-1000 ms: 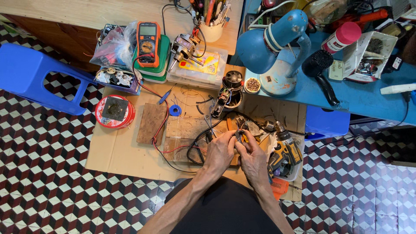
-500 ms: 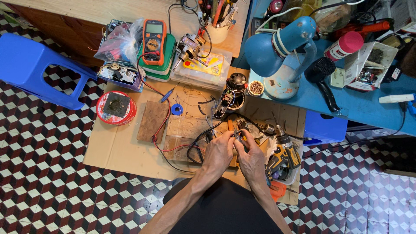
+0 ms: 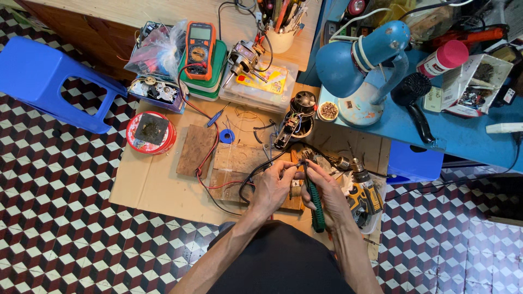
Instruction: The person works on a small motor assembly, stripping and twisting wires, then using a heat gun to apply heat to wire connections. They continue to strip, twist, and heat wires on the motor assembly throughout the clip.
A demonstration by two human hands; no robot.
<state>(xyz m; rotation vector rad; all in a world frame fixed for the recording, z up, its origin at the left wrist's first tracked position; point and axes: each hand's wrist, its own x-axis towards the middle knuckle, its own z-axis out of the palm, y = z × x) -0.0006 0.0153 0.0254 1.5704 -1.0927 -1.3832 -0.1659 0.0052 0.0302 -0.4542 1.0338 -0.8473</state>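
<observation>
On one cardboard sheet (image 3: 158, 185), left hand (image 3: 274, 185) pinches one black wire (image 3: 261, 166) (thin), right hand (image 3: 329, 196) grips one green-handled tool (image 3: 315, 204).

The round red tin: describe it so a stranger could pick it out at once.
Start at the sheet of brown cardboard on the chequered floor. At its left edge, below the blue plastic stool, sits the round red tin. Unlike the flat wooden block beside it, it is circular, with a dark square pad inside.

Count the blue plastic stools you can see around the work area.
2. One blue plastic stool stands on the tiled floor at the upper left; the other blue stool sits at the right, partly tucked under the blue table. More may be hidden.
</observation>
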